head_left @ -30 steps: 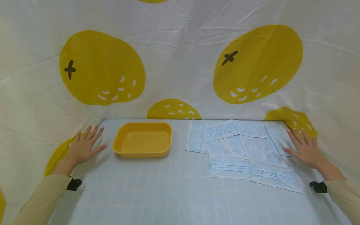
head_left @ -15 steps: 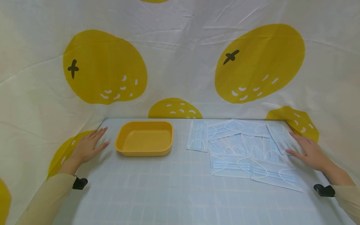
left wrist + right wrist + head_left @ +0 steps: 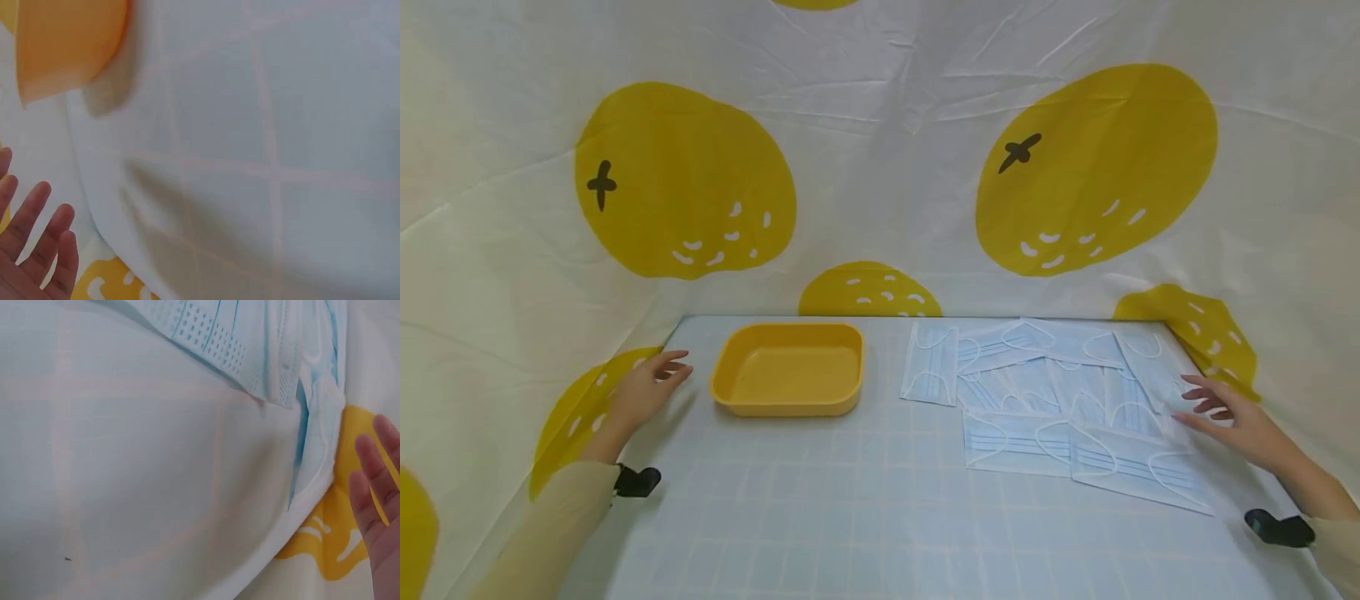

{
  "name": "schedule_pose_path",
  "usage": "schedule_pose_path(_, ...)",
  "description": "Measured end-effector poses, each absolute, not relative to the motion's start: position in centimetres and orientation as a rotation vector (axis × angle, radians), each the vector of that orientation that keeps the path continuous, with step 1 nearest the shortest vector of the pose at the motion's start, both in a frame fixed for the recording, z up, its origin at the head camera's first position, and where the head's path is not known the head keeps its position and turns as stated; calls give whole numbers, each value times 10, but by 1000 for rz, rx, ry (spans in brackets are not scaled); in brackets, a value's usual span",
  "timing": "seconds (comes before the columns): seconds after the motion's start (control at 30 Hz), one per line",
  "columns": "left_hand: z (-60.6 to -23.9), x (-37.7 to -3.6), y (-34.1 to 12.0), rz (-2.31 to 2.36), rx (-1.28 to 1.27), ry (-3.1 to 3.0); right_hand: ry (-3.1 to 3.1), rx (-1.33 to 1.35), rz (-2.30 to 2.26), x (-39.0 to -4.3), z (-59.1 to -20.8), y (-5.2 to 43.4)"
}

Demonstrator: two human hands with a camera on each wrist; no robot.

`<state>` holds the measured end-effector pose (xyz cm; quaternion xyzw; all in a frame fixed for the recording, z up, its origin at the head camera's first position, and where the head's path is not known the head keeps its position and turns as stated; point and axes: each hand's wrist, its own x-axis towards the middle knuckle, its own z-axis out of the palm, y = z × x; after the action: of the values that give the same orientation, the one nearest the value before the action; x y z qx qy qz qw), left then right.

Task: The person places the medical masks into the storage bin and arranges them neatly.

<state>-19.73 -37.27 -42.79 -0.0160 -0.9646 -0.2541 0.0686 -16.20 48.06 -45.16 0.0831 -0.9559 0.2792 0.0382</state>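
Two hands are out, one at each side of the table [image 3: 880,517]; your left hand [image 3: 643,392] sits by the left edge, just beside the yellow tray [image 3: 788,369], with its fingers loose and holding nothing; the left wrist view shows those fingers [image 3: 37,240] spread and bare, off the edge of the light checked cloth; your right hand [image 3: 1228,417] sits by the right edge, its fingers stretched out and not gripping; its fingertips are right at the edge of the pile of blue face masks [image 3: 1060,392], but you cannot tell if they touch one; the right wrist view shows the mask edges [image 3: 287,356] and your flat fingers [image 3: 375,487] just beside them, holding none; the masks lie flat and lapping over each other on the back right part of the table, so your right hand is the close one for them; the tray stands empty near the back left, well apart from the masks, so your left hand is the close one for it; a white cloth with big yellow fruit shapes [image 3: 1090,167] hangs round the back and sides like a wall.
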Motion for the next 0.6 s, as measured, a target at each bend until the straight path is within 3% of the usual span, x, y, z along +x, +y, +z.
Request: schedule_pose_path(0.6,-429,-221,-340,-1315,223,-2758,-3199,139,937,-145,-471,492)
